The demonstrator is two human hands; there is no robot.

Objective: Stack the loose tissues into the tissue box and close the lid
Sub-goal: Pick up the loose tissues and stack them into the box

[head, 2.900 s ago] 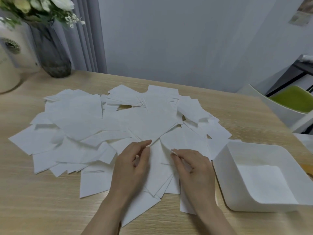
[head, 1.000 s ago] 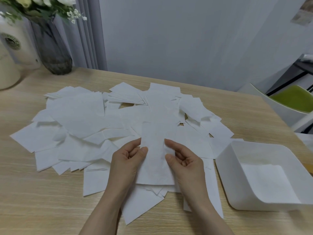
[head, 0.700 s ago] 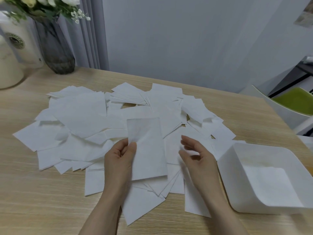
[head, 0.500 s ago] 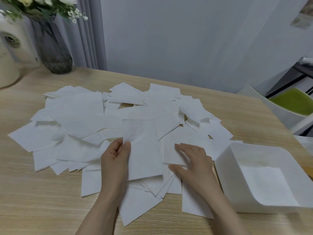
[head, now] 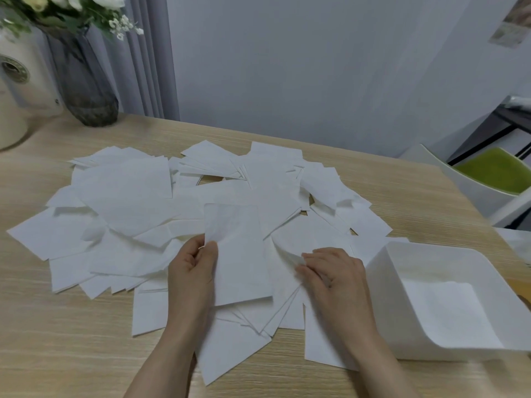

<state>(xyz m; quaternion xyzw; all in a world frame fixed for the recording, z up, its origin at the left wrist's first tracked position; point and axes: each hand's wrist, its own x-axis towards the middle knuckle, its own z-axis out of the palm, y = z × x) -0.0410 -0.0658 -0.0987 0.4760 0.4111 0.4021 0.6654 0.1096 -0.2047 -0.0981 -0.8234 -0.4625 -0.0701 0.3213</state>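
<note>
A wooden table (head: 71, 340) fills the frame, strewn with loose tissues (head: 123, 196). At centre, the left hand (head: 192, 271) pinches one folded tissue (head: 238, 254); the right hand (head: 333, 277) pinches another tissue's edge (head: 290, 254) beside the open tissue box (head: 382, 282) at lower right.

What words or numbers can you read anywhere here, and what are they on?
None can be read.
Round badge on the cream jug: too blurred to read.
Picture on the wall: too blurred; I cannot tell if it has words.
Tissues, the held tissue and the box: plain white, no print.
</note>
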